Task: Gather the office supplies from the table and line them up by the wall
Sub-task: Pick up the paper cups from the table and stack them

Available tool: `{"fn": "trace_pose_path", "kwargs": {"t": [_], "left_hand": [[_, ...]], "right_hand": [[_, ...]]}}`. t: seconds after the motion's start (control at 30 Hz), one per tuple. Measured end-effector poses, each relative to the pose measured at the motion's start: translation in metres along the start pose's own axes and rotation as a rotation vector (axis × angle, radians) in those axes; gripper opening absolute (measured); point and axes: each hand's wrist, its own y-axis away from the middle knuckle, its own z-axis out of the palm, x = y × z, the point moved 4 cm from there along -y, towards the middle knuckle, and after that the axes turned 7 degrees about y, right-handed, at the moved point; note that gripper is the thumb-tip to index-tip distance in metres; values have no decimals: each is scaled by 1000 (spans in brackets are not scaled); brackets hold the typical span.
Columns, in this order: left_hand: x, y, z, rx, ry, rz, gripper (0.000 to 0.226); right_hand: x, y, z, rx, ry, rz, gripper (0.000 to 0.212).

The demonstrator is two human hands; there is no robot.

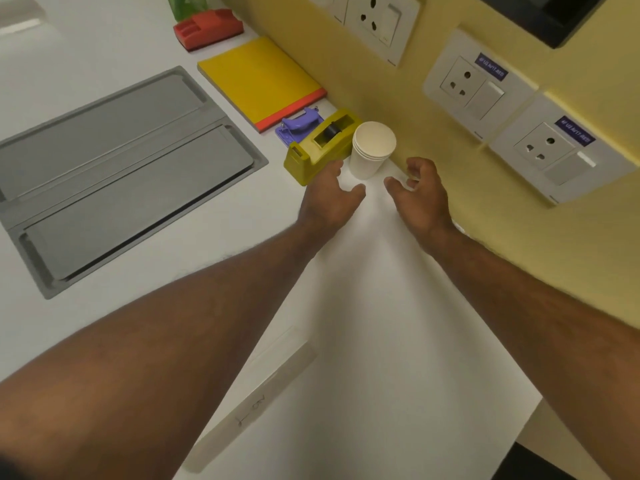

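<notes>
Both open, gripping nothing: left hand (332, 195) and right hand (420, 192) flanking the paper cup stack (372, 150), standing by the wall beside the tape dispenser (320, 147), probably just lined up

Head view: steep downward, close over table (104, 46), facing wall (450, 209).

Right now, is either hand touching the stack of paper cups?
Apart. The head view shows white table between the paper cups and both the left hand and right hand.
</notes>
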Motion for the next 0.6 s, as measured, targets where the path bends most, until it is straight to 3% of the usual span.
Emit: {"fn": "trace_pose_path", "kwargs": {"t": [0.1, 0.33, 0.6], "left_hand": [[6, -11, 9, 24, 56, 48, 60], [9, -32, 21, 15, 96, 93, 74], [12, -27, 19, -2, 112, 162, 72]], "right_hand": [[-5, -16, 4, -31, -24, 11, 65], [-17, -38, 18, -97, -103, 41, 70], [-20, -28, 20, -75, -133, 9, 61]]}}
